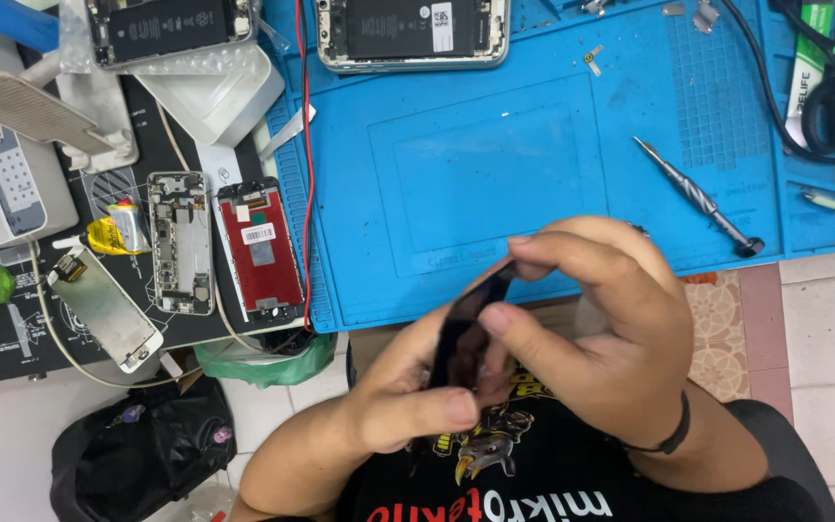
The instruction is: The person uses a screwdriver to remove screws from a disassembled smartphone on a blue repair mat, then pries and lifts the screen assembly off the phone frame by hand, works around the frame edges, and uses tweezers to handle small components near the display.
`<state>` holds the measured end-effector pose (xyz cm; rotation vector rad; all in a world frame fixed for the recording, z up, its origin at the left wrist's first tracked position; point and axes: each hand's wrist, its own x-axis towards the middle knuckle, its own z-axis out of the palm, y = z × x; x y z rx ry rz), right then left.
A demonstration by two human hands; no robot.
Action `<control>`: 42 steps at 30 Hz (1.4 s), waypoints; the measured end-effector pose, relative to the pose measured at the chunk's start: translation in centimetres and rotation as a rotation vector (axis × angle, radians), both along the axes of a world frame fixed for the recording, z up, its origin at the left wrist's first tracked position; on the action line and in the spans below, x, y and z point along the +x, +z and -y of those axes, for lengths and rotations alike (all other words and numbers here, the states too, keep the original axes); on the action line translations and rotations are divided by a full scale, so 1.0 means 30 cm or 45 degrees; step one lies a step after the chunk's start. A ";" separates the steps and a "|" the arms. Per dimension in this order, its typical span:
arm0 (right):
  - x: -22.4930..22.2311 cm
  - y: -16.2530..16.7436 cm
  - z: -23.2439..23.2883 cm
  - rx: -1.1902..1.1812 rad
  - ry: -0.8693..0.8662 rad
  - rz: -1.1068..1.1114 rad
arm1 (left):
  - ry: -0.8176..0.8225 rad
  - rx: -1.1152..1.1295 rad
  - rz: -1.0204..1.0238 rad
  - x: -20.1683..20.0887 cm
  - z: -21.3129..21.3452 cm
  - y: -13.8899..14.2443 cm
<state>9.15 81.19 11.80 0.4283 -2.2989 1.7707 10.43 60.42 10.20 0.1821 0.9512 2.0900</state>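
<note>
Both my hands hold a thin black phone screen panel (466, 324) edge-on above my lap, just in front of the blue work mat (495, 164). My left hand (408, 396) pinches its lower end between thumb and fingers. My right hand (601, 319), with a black band at the wrist, grips its upper end with the thumb pressed on the panel's face. An opened phone body (413, 34) with its battery showing lies at the mat's far edge.
A screwdriver (698, 198) rests on the mat's right side. Left of the mat lie a red-backed screen (263, 246), a bare phone frame (181, 242), a silver screen part (103, 304), another opened phone (171, 29) and a red wire (304, 145). A black bag (137, 449) sits on the floor.
</note>
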 end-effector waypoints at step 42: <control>0.072 0.023 -0.008 -0.827 0.162 0.456 | -0.090 0.185 0.094 0.025 0.011 0.005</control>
